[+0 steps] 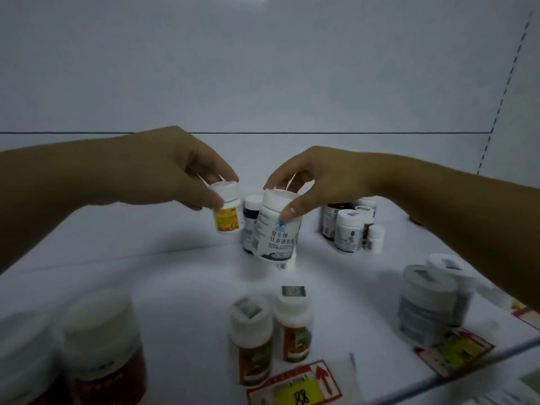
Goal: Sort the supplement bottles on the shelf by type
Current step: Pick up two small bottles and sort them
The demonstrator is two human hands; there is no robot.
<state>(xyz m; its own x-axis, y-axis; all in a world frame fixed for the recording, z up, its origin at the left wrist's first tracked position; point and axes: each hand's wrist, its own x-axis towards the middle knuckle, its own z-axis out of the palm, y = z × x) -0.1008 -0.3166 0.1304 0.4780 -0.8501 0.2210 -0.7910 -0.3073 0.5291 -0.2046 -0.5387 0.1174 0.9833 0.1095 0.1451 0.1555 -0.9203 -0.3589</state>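
Observation:
My left hand (172, 168) pinches the white cap of a small bottle with a yellow-orange label (227, 218), held above the white shelf (175, 273). My right hand (315, 182) grips the cap of a larger white bottle with dark Chinese print (277, 235), tilted and lifted off the shelf. Right behind these two stands a dark-labelled bottle (250, 220). Two white-capped bottles with brown-orange labels (254, 337) stand side by side near the front.
A cluster of white and brown bottles (349, 226) stands at the back right. Two grey-labelled jars (429, 299) sit at the right front, two red-labelled jars (102, 346) at the left front. Price tags (295, 387) line the shelf's front edge.

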